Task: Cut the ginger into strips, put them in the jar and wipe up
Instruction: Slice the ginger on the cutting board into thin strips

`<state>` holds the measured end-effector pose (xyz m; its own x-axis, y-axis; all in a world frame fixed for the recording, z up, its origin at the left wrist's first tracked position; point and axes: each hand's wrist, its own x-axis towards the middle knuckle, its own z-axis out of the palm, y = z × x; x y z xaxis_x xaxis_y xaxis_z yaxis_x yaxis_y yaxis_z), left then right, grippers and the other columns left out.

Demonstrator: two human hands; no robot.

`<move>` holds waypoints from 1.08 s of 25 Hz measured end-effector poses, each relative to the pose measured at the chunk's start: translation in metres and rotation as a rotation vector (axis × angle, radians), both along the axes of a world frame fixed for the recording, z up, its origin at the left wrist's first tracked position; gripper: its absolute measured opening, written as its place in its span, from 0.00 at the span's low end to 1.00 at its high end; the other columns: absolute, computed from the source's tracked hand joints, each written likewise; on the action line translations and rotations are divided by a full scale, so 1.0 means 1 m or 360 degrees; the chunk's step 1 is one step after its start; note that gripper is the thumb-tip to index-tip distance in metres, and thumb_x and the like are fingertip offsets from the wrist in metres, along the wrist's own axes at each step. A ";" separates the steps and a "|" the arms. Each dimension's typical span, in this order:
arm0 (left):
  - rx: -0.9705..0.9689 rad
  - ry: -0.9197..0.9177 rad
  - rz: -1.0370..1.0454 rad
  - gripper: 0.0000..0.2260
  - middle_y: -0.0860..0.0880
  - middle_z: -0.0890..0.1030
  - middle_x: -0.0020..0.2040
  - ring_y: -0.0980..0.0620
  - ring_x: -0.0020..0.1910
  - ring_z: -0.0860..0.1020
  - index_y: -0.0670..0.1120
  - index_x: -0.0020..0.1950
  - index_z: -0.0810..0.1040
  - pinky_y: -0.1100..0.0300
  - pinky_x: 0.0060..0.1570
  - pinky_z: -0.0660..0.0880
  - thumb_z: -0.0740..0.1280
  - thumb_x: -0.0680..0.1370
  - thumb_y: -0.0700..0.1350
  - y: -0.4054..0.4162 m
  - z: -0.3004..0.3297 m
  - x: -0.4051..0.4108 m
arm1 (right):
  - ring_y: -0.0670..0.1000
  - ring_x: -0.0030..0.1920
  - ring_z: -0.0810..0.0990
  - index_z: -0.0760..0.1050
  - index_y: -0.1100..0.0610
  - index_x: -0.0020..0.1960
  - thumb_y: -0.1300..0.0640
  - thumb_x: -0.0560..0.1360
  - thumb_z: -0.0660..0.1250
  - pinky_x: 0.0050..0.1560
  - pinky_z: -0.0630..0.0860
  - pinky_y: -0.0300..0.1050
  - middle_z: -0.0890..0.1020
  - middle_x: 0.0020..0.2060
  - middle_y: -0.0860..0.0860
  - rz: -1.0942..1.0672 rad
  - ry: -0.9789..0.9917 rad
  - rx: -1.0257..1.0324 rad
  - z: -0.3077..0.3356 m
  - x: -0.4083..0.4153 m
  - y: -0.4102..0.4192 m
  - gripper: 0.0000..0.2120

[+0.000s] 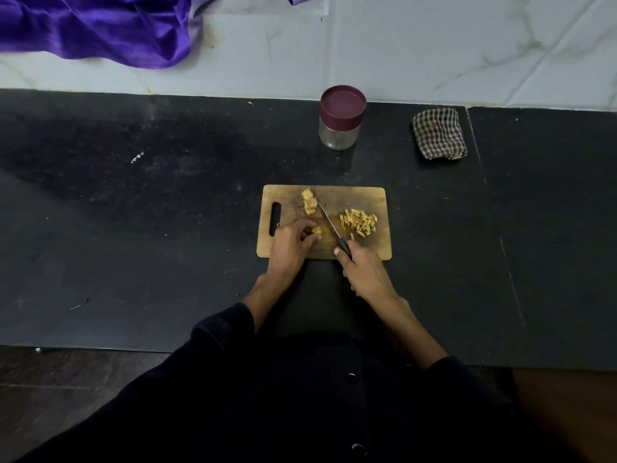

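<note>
On the dark, speckled stone counter point(133, 228) lies a rectangular wooden cutting board point(354, 195) with rounded corners, its long axis running left to right and a slot handle at its left end. The left hand point(291, 241) curls its fingers point(309, 228) round a small yellow ginger piece point(316, 230) near the board's front edge. The right hand point(364, 272) grips the black handle of a knife point(329, 222); its slim blade points away and to the left, seemingly resting on the wood. Uncut ginger chunks point(309, 202) sit in a short row at the back left beside the blade tip. A loose pile of thin ginger strips point(359, 222) lies to the right. Behind stands a clear glass jar point(339, 135), upright, its maroon lid on. A folded checked cloth point(438, 133) rests to the jar's right.
</note>
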<state>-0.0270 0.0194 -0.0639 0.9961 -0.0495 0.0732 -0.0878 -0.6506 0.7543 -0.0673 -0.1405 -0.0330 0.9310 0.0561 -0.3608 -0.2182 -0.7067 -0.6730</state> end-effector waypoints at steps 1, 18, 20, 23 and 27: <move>-0.0027 0.0007 0.0024 0.10 0.47 0.80 0.48 0.58 0.39 0.74 0.41 0.51 0.82 0.73 0.42 0.72 0.74 0.71 0.39 0.000 -0.001 0.001 | 0.56 0.41 0.80 0.73 0.58 0.58 0.50 0.83 0.59 0.43 0.80 0.58 0.78 0.41 0.54 0.0033 0.0002 -0.0049 0.001 0.000 0.002 0.12; -0.0008 0.0177 -0.0006 0.13 0.48 0.80 0.54 0.52 0.54 0.77 0.44 0.59 0.81 0.55 0.59 0.73 0.71 0.74 0.39 -0.003 0.001 0.008 | 0.56 0.27 0.83 0.67 0.59 0.57 0.48 0.85 0.52 0.21 0.76 0.45 0.81 0.41 0.59 -0.0017 0.0321 -0.0118 0.006 -0.005 0.023 0.15; 0.0005 0.0157 -0.0006 0.13 0.47 0.80 0.54 0.52 0.53 0.78 0.43 0.59 0.81 0.58 0.56 0.74 0.71 0.74 0.38 -0.003 0.002 0.008 | 0.58 0.30 0.83 0.67 0.59 0.56 0.47 0.85 0.52 0.24 0.79 0.49 0.81 0.41 0.59 0.0006 0.0318 -0.0152 0.007 -0.005 0.027 0.15; 0.0005 0.0145 -0.0010 0.13 0.47 0.80 0.53 0.52 0.53 0.78 0.43 0.58 0.81 0.58 0.57 0.74 0.71 0.73 0.38 -0.003 0.000 0.008 | 0.59 0.34 0.83 0.68 0.59 0.56 0.48 0.85 0.52 0.33 0.82 0.56 0.81 0.43 0.59 0.0034 0.0314 -0.0245 0.008 -0.004 0.030 0.15; 0.0033 0.0137 0.0029 0.13 0.47 0.80 0.53 0.51 0.52 0.78 0.44 0.58 0.81 0.56 0.56 0.75 0.71 0.73 0.38 -0.004 -0.002 0.008 | 0.53 0.28 0.81 0.67 0.57 0.53 0.48 0.85 0.52 0.28 0.78 0.48 0.79 0.40 0.56 0.0080 0.0405 -0.0305 0.015 0.003 0.030 0.13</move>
